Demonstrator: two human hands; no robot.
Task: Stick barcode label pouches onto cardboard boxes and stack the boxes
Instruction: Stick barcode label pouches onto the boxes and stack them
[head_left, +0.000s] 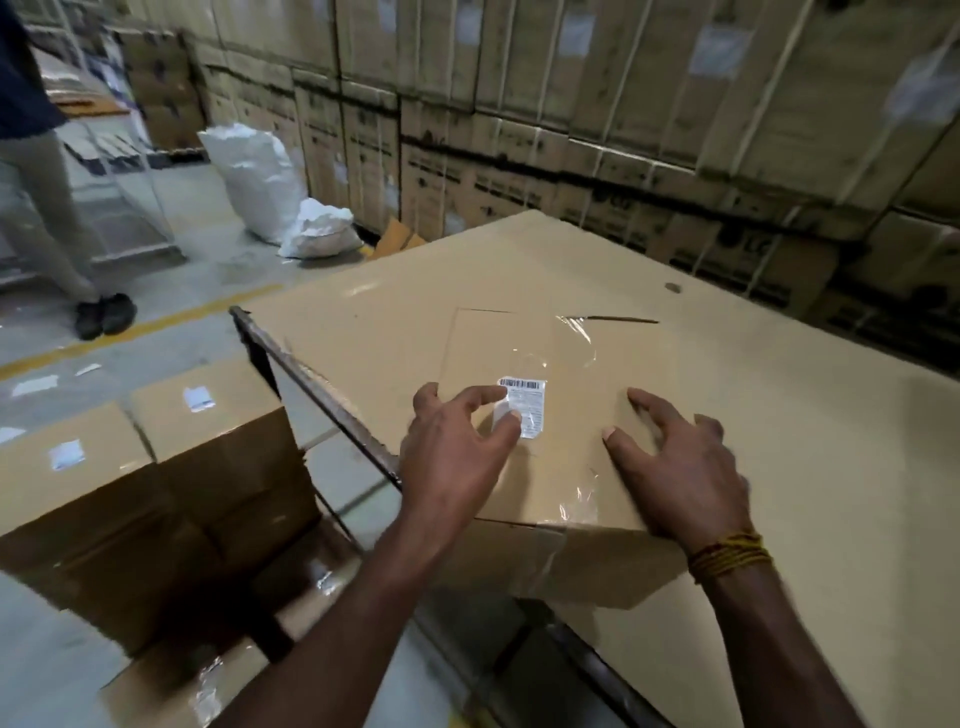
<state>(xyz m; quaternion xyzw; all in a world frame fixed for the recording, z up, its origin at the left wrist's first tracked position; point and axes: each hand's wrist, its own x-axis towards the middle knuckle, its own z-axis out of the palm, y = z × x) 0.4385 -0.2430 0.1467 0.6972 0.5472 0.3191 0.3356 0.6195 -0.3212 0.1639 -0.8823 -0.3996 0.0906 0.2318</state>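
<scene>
**boxguy:** Since the whole next move hangs on where the pouch sits, what's the layout?

**tapehead:** Clear label pouch (524, 384) lies flat on top of the big cardboard box (779, 415), straight ahead of both hands, long axis running away from the person. Barcode label (527, 408) is at its near end.

**boxguy:** Which hand's closer?

**tapehead:** Left hand (457, 447), easily. Its fingertips (514, 418) are right at the label's near-left corner and look to be pressing it down, fingers bent but not gripping anything. Right hand (675, 467) is spread and relaxed, resting on the box just right of the pouch, holding nothing. Can't tell if it touches the film edge, too see-through.

**boxguy:** So smoothing comes next?

**tapehead:** My guess: rub outward along that long axis from the near end. Film looks wrinkled at the far corner and near the box edge.

**boxguy:** Surroundings?

**tapehead:** Box top is plain, flat cardboard. Labelled boxes (156, 457) sit lower left, wall of stacked cartons (571, 104) behind, white sacks (260, 171) on the concrete floor (218, 270), another person's legs (47, 208) far left.
</scene>
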